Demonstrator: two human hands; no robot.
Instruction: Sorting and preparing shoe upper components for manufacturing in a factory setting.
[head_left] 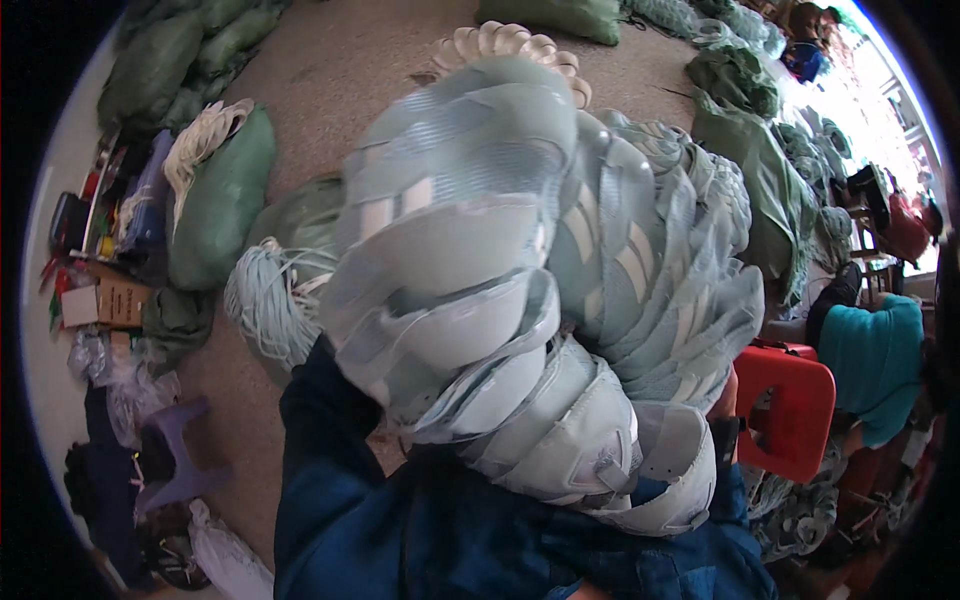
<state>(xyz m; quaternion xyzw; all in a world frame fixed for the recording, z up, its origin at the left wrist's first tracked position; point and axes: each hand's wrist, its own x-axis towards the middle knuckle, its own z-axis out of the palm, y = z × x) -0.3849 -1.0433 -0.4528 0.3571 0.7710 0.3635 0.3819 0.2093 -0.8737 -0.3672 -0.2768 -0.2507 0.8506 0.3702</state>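
Note:
A big bundle of pale grey-green shoe uppers (450,240), nested in curved stacks with lighter stripes, fills the middle of the view close to my body. Another stack of uppers (660,270) fans out at its right, and whitish uppers (560,430) curl along the bottom against my dark blue clothing. My left sleeve (325,395) reaches up behind the bundle's left side, where the hand is hidden. At the right edge of the bundle a little of my right hand (728,392) shows beside the uppers; its fingers are covered.
A red plastic stool (790,410) stands close on the right, beside a person in teal clothing (875,360). Green sacks (225,200) and a tied bunch of pale cords (275,300) lie left. A purple stool (180,455) is lower left. More uppers (505,45) rest on the floor ahead.

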